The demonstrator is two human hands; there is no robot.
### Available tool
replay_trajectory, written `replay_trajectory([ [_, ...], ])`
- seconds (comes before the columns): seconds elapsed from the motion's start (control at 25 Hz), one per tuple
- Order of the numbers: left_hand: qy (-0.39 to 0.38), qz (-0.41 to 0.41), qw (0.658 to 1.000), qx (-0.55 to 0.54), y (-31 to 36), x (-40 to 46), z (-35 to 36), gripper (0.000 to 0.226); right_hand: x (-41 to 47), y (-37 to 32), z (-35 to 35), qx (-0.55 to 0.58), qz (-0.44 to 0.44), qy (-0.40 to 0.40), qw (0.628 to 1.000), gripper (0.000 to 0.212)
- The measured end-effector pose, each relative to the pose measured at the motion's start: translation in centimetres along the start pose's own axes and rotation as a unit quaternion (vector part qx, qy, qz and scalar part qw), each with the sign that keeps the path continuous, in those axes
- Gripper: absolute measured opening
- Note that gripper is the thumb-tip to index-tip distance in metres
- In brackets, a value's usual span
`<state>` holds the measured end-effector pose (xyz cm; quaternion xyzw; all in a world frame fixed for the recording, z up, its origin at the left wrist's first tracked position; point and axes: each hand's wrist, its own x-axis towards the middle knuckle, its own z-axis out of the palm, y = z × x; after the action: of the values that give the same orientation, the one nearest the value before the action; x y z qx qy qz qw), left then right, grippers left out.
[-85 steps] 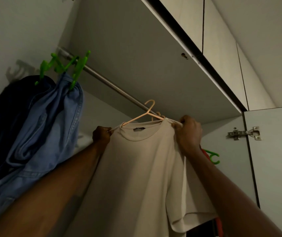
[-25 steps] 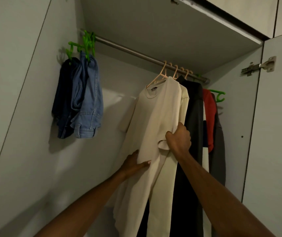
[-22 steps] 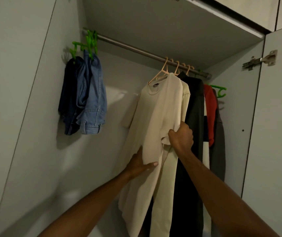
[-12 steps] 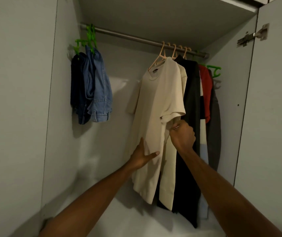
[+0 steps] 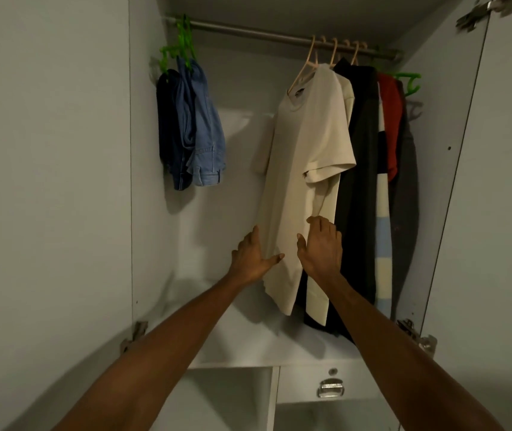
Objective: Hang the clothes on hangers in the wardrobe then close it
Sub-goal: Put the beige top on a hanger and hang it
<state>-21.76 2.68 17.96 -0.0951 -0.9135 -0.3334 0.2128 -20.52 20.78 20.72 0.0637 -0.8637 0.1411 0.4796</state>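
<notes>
A cream T-shirt [image 5: 304, 150] hangs on a pale pink hanger [image 5: 306, 65] from the metal rail [image 5: 248, 30] of the open wardrobe. My left hand [image 5: 253, 258] lies flat with straight fingers against the shirt's lower left edge, thumb on the fabric. My right hand [image 5: 321, 247] is open with spread fingers in front of the shirt's lower right part, holding nothing. Right of the shirt hang a second cream garment [image 5: 318, 301], a black garment [image 5: 358, 181], a red one [image 5: 390, 119] and a dark grey one [image 5: 407, 181].
Blue denim shorts [image 5: 201, 129] and a darker pair [image 5: 167, 126] hang on green hangers [image 5: 180, 45] at the rail's left end. Both doors stand open: the left door [image 5: 49, 181], the right door [image 5: 503, 197]. Below the shelf sits a drawer with a metal handle [image 5: 330, 391].
My right hand has let go of the shirt's sleeve and opened lower down. My left hand stays flat on the shirt. The view has dropped and pulled back, showing the shelf and drawer.
</notes>
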Motion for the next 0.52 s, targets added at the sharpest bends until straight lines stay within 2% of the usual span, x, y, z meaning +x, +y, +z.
replay_trajectory([
  [0.52, 0.101, -0.02, 0.971, 0.217, 1.7, -12.2, 0.1, 0.095, -9.2, 3.1, -3.6, 0.033, -0.038, -0.058, 0.997, 0.065],
])
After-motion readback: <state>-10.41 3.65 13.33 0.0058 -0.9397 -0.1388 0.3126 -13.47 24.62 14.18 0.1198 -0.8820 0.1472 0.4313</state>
